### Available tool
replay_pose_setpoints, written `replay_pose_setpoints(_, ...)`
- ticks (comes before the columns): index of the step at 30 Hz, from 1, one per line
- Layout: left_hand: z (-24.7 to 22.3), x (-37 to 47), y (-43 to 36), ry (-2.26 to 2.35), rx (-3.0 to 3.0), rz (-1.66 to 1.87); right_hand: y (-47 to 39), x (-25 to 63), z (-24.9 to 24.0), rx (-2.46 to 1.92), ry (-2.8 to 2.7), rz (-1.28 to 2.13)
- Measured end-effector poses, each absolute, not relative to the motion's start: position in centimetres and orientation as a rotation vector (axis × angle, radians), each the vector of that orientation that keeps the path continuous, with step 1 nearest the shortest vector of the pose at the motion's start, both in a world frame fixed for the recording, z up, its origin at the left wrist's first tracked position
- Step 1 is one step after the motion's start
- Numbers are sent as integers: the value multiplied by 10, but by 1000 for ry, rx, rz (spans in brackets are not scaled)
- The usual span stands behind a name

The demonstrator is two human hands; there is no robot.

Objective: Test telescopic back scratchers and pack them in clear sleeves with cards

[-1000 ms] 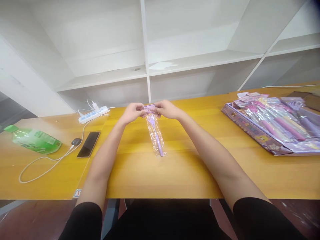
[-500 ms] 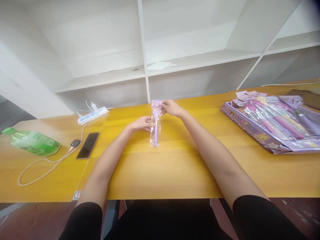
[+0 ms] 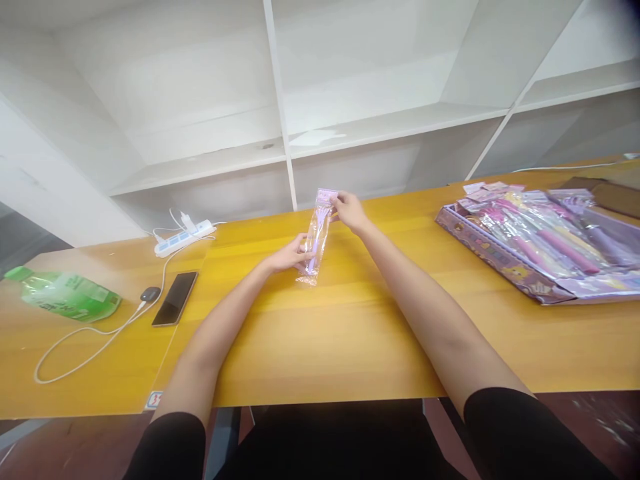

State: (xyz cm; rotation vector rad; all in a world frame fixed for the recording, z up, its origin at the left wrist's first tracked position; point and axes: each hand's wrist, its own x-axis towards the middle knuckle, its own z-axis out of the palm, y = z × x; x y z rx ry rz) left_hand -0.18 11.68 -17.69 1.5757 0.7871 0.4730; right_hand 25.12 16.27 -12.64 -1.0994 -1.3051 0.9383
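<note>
A light-purple back scratcher (image 3: pixel 320 223), with a fanned, finger-like head, is sealed in a clear bag with a purple printed header. It is held at a slant over the table, header end away from me. My right hand (image 3: pixel 349 211) pinches the bag's upper right edge by the header. Lower down, my left hand (image 3: pixel 290 255) is closed on the bag around the handle, thumb in front and fingers partly hidden behind it.
On the right, a purple printed display box (image 3: pixel 493 257) holds several bagged pieces in pink, purple and yellow. To the left are a phone (image 3: pixel 175 299), a green bottle (image 3: pixel 67 295), a white cable (image 3: pixel 90 329) and a power strip (image 3: pixel 184 239). White shelving (image 3: pixel 287 147) stands behind the table.
The bagged back scratcher has gone from nearly straight to slanted, its header end shifting right and farther away. Both hands have moved slightly right with it. The view has shifted a little.
</note>
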Motion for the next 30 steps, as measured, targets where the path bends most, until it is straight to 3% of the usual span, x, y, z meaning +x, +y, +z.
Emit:
replay_pose_setpoints(9,-177,4,121,760,1779,665,132,241,-91,-759,-1552,940)
replay_pose_setpoints(19,-163,-10,116,756,2052,229,95,235,-60,-614,-1830,997)
replay_pose_setpoints(30,-167,-7,121,752,2098,293,66,260,-34,-687,-2075,1476)
